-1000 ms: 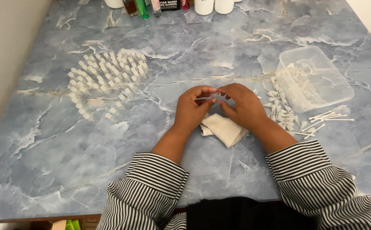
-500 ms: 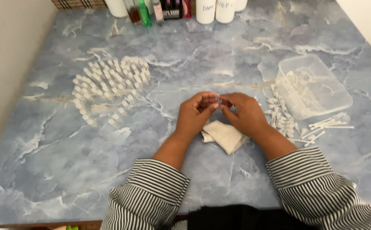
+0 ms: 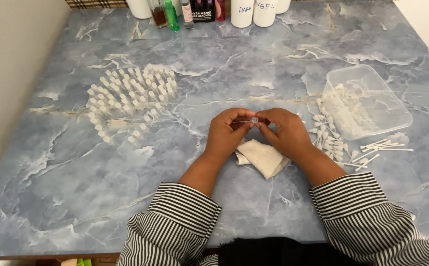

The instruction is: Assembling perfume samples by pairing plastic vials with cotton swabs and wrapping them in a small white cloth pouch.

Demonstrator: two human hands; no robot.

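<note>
Blue marbled surface [image 3: 273,64] carries everything. Left hand [image 3: 226,135] and right hand [image 3: 286,133] meet, each grip pinched on a tiny clear vial [image 3: 254,119], just above a folded cloth [image 3: 263,157]. Right of the cloth sits a clear plastic tub [image 3: 372,106]; left stand capped vials [image 3: 130,93].

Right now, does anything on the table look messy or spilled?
Yes. Small white caps and thin sticks lie scattered loose on the table beside the clear plastic tub, while the little vials on the left stand in tidy rows.
</note>
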